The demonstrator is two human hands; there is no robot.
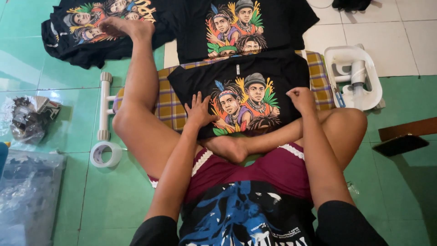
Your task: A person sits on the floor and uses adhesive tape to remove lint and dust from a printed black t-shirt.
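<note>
— Where is the black shirt (241, 98)?
— In the middle of the frame, laid flat on a checked pad (166, 107) on the floor. Colourful faces printed on the front.

— And the left hand (199, 112)?
— Flat on the shirt's lower left part, just beside the printed faces. Grip spread wide, fingers (198, 98) apart, pressing down on the cloth.

— And the right hand (301, 98)?
— At the shirt's right edge, just right of the print. Grip pressed together into a loose fist, touching the cloth there. Cannot tell if pinching any cloth inside.

— So the shirt sits between the two hands?
— Yes, print in the middle, one hand on each side.

— Anything else close by?
— One bare leg (136, 86) stretched up the left side, foot resting on another black shirt (91, 32) at the upper left. A third black shirt (246, 27) at the top middle, touching the top of the first one. A roll of tape (105, 154) on the green floor (114, 200) at the lower left. A white plastic holder (353, 77) at the right, just past the pad. Clear bags (27, 191) at the far left.
</note>
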